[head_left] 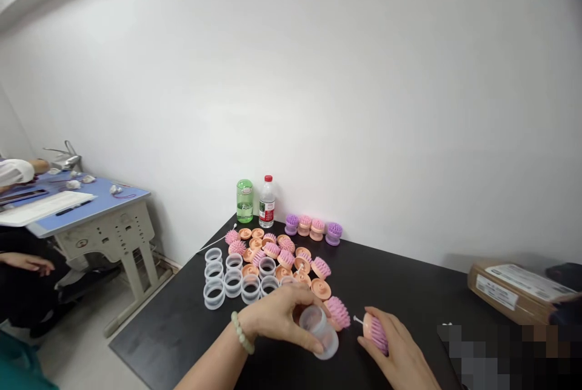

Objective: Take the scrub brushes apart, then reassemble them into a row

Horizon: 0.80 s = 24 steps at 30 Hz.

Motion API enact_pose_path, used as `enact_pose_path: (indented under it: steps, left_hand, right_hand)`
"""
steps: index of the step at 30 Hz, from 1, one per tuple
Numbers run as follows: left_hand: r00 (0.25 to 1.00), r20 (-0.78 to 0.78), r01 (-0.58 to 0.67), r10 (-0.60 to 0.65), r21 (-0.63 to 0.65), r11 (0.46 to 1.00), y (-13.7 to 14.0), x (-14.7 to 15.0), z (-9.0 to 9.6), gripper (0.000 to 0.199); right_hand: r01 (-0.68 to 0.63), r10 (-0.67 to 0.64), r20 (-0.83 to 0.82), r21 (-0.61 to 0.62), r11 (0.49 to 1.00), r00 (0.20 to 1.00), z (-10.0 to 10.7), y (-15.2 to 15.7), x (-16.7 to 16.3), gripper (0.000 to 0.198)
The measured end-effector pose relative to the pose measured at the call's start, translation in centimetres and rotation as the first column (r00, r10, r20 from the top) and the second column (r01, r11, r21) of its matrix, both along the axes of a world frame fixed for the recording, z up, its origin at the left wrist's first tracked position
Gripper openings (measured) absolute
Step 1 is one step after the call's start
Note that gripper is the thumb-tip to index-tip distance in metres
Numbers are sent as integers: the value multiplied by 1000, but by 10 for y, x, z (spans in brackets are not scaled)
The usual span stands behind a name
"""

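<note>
My left hand, wearing a beaded bracelet, is closed around a translucent plastic spool-shaped ring, which is tilted above the black table. To its right, my right hand grips a scalp brush head with pink bristles and a peach base. A thin white stem points out of that base toward the left hand. Another pink-bristled brush head lies between the hands, just beyond the ring. Several translucent rings stand left of my left hand. Peach bases and more brush heads lie loosely beyond it.
Along the wall stand several purple and pink brushes, a green bottle and a red-capped water bottle. A cardboard box sits on the right. At a blue desk on the left, another person's hands show.
</note>
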<state>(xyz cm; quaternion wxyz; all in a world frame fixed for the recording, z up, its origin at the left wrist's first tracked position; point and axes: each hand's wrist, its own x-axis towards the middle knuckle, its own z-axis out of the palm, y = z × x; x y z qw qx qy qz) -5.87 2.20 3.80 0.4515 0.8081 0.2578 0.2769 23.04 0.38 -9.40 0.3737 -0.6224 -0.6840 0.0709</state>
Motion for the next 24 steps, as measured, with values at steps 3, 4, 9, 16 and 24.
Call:
enact_pose_path:
  steps: [3,4,9,16,24]
  left_hand:
    - [944,-327,35,43,227,973,2,-11,11,57]
    - [907,-417,56,67,277,959,1,-14,12,59]
    - [812,-558,46,174,358,933,-4,-26,-1,50]
    - [853,-458,-109,249,310,945,-12,-41,-35,67]
    - [794,-301,-406,528,384,829,36,-59,11,24]
  right_hand:
    - [-3,3,-16,15,1000,1000,-4,4,-1,44]
    - [0,0,-23,19,1000,1000,-4,5,-2,46]
    - [41,-40,-46,27,999,998,7,4,-7,46]
    - [-4,4,-58,-11,1000,998,21,-9,-11,43]
    - [34,-52,125,141,989,991,3,-5,-4,45]
